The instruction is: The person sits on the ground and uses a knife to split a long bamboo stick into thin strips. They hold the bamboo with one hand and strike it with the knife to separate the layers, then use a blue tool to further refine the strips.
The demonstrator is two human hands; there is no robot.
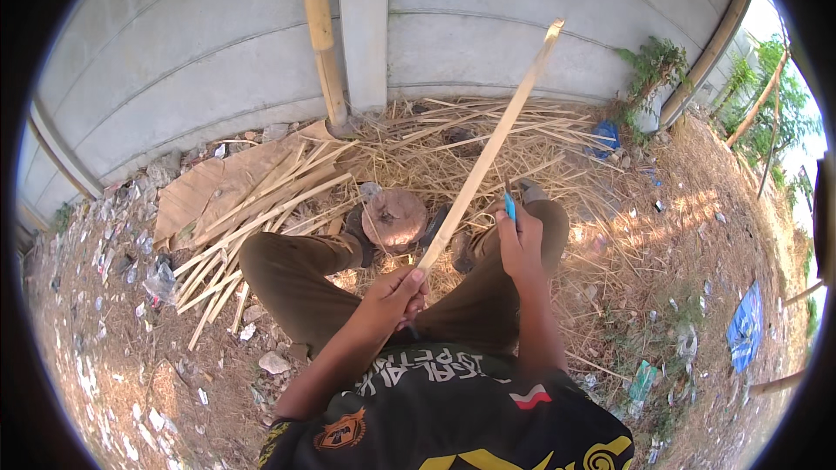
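My left hand (396,298) is closed around the lower end of a long, pale bamboo strip (488,157). From my lap the strip slants up and to the right, its far end in front of the wall. In my right hand (521,244), above my right knee, is a knife (510,206) with a blue handle, its narrow dark blade pointing away from me. The blade stands apart from the strip, just to its right. Between my feet sits a round wooden block (394,219), like a cut log.
Split bamboo strips (252,235) lie heaped on brown cardboard (205,187) at the left. More thin strips (514,126) and shavings spread along the foot of the grey wall (496,52). A bamboo pole (322,43) leans there. Litter and a blue plastic sheet (745,327) lie around.
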